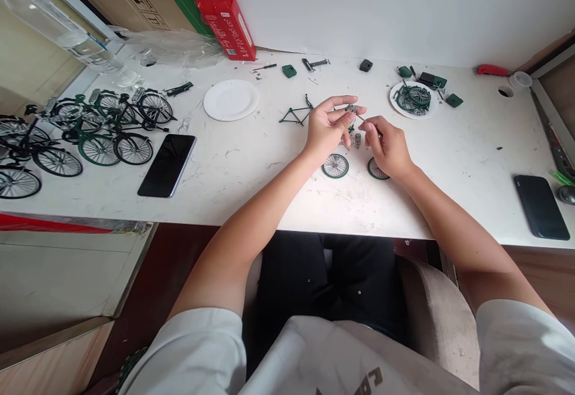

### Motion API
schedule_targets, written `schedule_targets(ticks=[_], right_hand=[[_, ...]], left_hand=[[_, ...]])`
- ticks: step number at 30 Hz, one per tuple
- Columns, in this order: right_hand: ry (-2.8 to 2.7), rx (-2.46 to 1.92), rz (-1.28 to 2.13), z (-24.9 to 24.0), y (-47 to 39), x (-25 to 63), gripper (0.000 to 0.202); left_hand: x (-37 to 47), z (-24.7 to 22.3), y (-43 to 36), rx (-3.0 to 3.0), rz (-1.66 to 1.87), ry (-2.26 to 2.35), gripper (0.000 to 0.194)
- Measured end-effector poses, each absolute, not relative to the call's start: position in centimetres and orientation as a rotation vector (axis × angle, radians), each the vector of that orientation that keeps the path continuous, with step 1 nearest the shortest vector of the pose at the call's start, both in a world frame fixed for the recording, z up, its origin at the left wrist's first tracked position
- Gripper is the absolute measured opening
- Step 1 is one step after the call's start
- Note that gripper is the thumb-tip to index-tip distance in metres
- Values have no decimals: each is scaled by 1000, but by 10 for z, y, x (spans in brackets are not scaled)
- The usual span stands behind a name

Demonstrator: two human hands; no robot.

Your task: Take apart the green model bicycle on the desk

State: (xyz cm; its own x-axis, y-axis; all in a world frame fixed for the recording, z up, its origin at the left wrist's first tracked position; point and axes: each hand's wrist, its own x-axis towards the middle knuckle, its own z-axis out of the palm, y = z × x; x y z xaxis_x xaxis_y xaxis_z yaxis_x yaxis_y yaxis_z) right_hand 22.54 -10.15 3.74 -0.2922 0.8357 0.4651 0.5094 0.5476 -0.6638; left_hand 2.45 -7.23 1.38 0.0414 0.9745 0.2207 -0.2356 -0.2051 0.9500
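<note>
My left hand pinches a small green and silver model bicycle part between thumb and fingers, above the table. In my right hand is a thin screwdriver, its tip pointing at that part; most of its handle is hidden by the fingers. A green toy bicycle frame lies just left of my left hand. Below the hands rest two small spoked wheels with green rims, the left wheel fully seen and the right wheel partly covered by my right hand. A small silver piece lies between the hands.
Several assembled model bicycles stand at the left beside a phone. A white paper plate lies mid-left; another plate holds green parts. A red box and bottle stand behind. A second phone lies far right.
</note>
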Motion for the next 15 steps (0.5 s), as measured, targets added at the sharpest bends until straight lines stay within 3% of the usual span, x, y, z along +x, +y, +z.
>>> schedule_targets(ticks=[6, 15], right_hand=[[-1916, -1143, 621, 41, -105, 223, 85], [-1411, -1118, 1395, 58, -119, 201, 76]], left_hand=[[25, 15, -73, 1205, 1421, 891, 32], [24, 15, -74, 1195, 1401, 864, 35]])
